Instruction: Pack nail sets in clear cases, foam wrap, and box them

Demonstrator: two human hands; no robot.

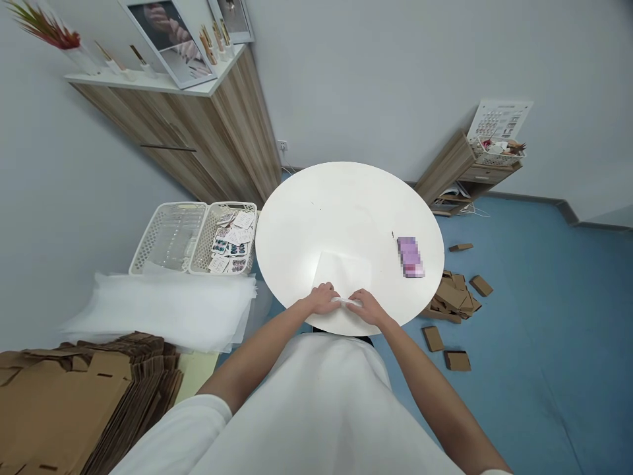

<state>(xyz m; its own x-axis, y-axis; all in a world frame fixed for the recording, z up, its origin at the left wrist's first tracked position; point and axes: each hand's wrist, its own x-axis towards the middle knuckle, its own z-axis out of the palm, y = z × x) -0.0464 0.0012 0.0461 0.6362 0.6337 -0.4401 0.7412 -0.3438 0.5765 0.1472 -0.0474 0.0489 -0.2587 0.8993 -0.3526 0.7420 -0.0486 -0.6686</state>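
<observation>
A thin white sheet [341,269] lies flat near the front edge of the round white table [301,231]. Its near end is folded or rolled into a narrow white bundle [347,301]. My left hand [324,299] closes on the bundle's left end, fingers bent and thumb pointing inward. At the right end, my right hand [366,307] grips the same bundle between thumb and fingers. Whatever may be inside the bundle is hidden. To the right on the table lies a purple and pink item [410,257], blurred out.
Left of the table stand two white baskets, one with clear packets [173,231], one with printed cards [232,237]. White sheets [168,307] and flattened cardboard boxes [64,402] are stacked nearer me. Small brown boxes [452,293] lie on the floor at right. Wooden cabinets [237,125] line the wall.
</observation>
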